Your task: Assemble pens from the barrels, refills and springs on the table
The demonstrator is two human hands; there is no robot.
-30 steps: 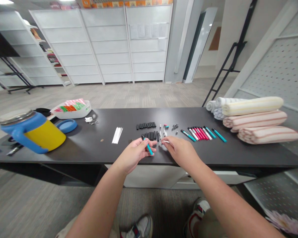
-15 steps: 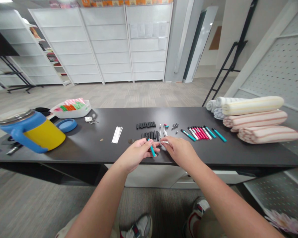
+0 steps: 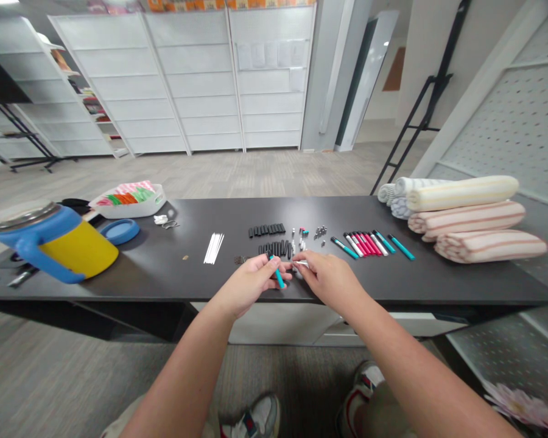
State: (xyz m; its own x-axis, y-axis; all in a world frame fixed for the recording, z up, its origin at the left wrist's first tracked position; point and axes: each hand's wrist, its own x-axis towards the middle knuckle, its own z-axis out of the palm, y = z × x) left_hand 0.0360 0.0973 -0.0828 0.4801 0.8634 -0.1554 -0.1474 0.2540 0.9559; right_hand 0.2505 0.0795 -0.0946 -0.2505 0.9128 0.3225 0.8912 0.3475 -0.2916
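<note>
Left hand (image 3: 254, 278): grip closed on a teal pen (image 3: 277, 277), held over the near part of the dark surface (image 3: 173, 283). Right hand (image 3: 329, 275): fingertips pinch a slim white part (image 3: 302, 263), mostly covered, identity unclear. Contact between hands indeterminate. Small brownish pieces (image 3: 240, 260) beside left hand: too blurred to identify.

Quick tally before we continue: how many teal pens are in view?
4: one teal pen in the left hand; on the table, a second pen left of the red and white pens, a third pen and fourth pen to their right. Others may be hidden.
</note>
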